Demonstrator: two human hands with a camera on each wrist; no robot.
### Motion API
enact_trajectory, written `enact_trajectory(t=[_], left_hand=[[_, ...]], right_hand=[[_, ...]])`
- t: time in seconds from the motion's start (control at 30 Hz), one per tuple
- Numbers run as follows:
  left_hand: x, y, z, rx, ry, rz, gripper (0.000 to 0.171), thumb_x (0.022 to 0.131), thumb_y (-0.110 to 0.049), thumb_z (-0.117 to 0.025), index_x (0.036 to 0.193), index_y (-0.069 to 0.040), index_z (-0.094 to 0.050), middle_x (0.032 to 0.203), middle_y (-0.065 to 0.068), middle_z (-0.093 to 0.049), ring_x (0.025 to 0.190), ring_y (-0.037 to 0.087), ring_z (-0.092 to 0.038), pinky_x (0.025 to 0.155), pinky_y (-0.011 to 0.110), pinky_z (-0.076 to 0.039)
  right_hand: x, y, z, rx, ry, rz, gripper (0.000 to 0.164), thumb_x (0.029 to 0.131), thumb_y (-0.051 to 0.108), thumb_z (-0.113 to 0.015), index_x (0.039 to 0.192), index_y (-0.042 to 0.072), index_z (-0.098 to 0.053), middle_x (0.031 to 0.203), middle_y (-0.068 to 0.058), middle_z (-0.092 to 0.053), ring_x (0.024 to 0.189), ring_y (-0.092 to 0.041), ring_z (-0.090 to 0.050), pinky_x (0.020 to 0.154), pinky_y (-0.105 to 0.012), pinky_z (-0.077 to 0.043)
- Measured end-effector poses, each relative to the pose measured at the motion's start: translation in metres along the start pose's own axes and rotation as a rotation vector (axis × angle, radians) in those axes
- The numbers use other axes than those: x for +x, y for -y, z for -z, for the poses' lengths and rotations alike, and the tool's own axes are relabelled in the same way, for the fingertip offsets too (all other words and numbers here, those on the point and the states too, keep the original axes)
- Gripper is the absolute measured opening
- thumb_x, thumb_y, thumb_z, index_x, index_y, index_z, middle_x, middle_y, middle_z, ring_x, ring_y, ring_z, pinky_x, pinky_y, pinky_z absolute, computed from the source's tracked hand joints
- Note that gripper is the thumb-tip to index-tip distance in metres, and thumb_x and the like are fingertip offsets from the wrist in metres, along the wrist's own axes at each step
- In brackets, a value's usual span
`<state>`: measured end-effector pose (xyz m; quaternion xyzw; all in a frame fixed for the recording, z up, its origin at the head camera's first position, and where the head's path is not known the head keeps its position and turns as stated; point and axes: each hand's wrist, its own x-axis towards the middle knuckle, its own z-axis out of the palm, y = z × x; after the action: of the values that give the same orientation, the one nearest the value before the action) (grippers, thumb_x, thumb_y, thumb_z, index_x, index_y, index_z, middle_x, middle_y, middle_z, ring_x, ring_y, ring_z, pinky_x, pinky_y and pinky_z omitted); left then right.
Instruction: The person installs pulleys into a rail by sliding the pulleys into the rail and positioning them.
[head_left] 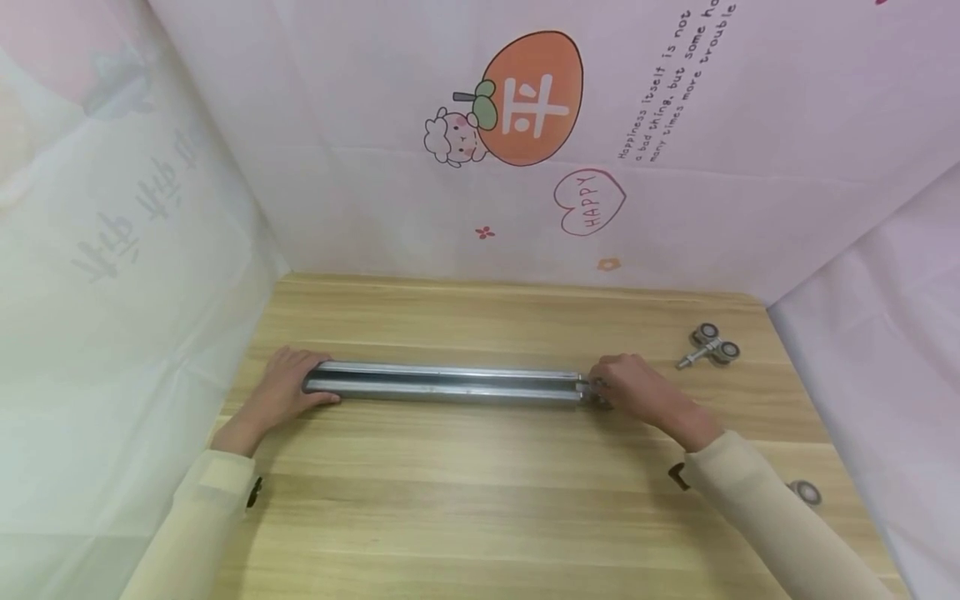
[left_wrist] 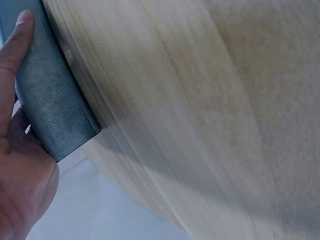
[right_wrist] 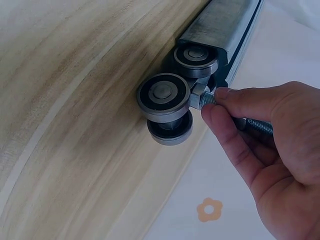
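A grey metal track (head_left: pixel 450 393), a long channel with a slot along its upper face, lies crosswise on the wooden table. My left hand (head_left: pixel 279 390) grips its left end, the thumb along the near side; the left wrist view shows the thumb pressed on the metal wall (left_wrist: pixel 55 100). At the opposite end, my right hand (head_left: pixel 633 387) pinches the threaded bolt (right_wrist: pixel 207 100) of a roller trolley (right_wrist: pixel 162 97) between thumb and fingertips. One wheel of this trolley (right_wrist: pixel 195 60) sits at the track's open mouth, while the nearer wheels are outside it.
Another roller trolley (head_left: pixel 725 352) with a bolt lies at the table's right rear. By the right sleeve (head_left: pixel 772 508) a further wheel (head_left: pixel 807 492) shows, partly covered by the arm. Printed white cloth (head_left: pixel 390 208) walls the wooden table (head_left: pixel 465 500) at the back and sides.
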<state>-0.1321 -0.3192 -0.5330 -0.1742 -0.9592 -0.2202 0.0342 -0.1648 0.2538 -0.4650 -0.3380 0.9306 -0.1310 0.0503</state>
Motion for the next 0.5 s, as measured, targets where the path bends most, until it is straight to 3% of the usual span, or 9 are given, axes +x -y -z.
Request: enact_trajectory(t=[0.5], left_hand=[[0.0005, -0.0012, 0.0028, -0.005, 0.027, 0.021, 0.069, 0.072, -0.042, -0.081, 0.127, -0.004, -0.06, 0.123, 0.019, -0.065, 0.119, 0.038, -0.05, 0.116, 0.06, -0.017]], right_hand=[[0.0073, 0.0036, -0.0086, 0.034, -0.103, 0.091, 0.011, 0.083, 0.003, -0.072, 0.093, 0.006, -0.075, 0.087, -0.002, -0.071, 0.075, -0.008, -0.064, 0.062, -0.026, -0.057]])
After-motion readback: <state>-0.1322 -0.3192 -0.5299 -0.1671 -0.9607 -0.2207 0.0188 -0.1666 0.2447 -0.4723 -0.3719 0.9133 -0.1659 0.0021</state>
